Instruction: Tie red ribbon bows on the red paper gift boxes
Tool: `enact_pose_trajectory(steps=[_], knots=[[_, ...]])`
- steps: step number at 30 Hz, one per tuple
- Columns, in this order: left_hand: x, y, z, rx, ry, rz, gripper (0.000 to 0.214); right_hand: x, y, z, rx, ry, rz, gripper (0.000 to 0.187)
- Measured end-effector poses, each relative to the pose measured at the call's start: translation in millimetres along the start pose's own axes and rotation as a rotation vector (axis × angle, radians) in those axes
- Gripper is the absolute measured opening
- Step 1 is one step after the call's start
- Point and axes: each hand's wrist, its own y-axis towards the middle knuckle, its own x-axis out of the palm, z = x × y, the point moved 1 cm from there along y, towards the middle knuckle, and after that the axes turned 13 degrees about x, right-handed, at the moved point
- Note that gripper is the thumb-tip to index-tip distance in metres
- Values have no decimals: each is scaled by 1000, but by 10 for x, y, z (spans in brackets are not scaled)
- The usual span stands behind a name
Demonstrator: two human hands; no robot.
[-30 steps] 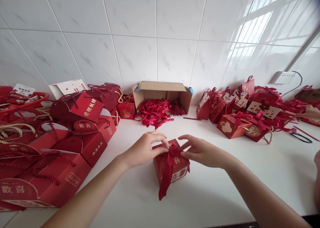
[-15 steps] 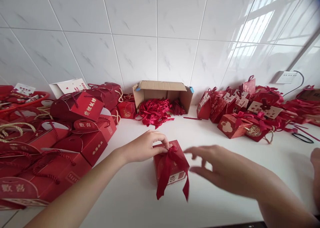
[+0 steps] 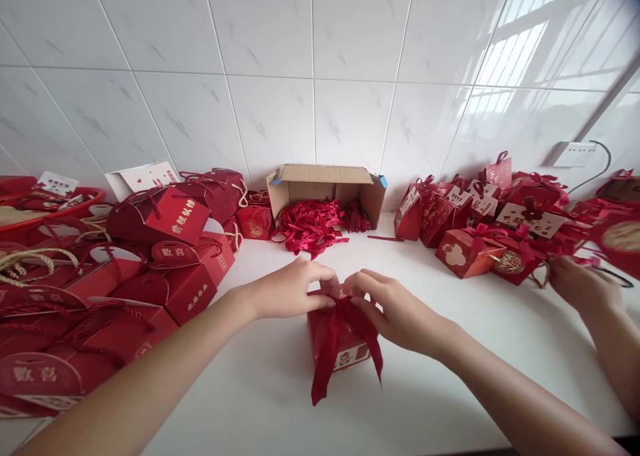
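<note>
A small red gift box (image 3: 320, 333) stands on the white table in front of me, with a dark red ribbon (image 3: 327, 356) tied at its top and two tails hanging over the front. My left hand (image 3: 305, 289) pinches the ribbon's knot from the left, thumb and fingers together. From the right, my right hand (image 3: 385, 303) closes thumb and fingers on the ribbon beside the knot. Both hands meet over the box top, and the fingertips partly hide the knot.
Red gift boxes with rope handles (image 3: 170, 276) pile up on the left. An open cardboard box (image 3: 327, 174) at the wall holds loose red ribbons (image 3: 310, 223). Ribboned boxes (image 3: 470, 249) stand at the right, where another person's hand (image 3: 585, 286) reaches in.
My right hand has moved left from beside the box onto the ribbon. My left hand keeps its pinch. Another person's hand has reached toward the boxes at the right.
</note>
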Motion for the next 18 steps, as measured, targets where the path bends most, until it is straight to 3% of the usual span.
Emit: enact_pose_trajectory(steps=[4,8,15,18], knots=[[-36,15,-17,10,36,-24,12,27,-5,57,-155,-150,-73,37],[-58,33,-18,48,33,-19,14,70,0,109,-210,-187,-85,39],[-61,36,-45,-58,81,-12,14,79,20,144,-225,-207,-91,32],[-45,32,-33,-90,83,-8,14,113,25,193,-116,-11,-146,26]])
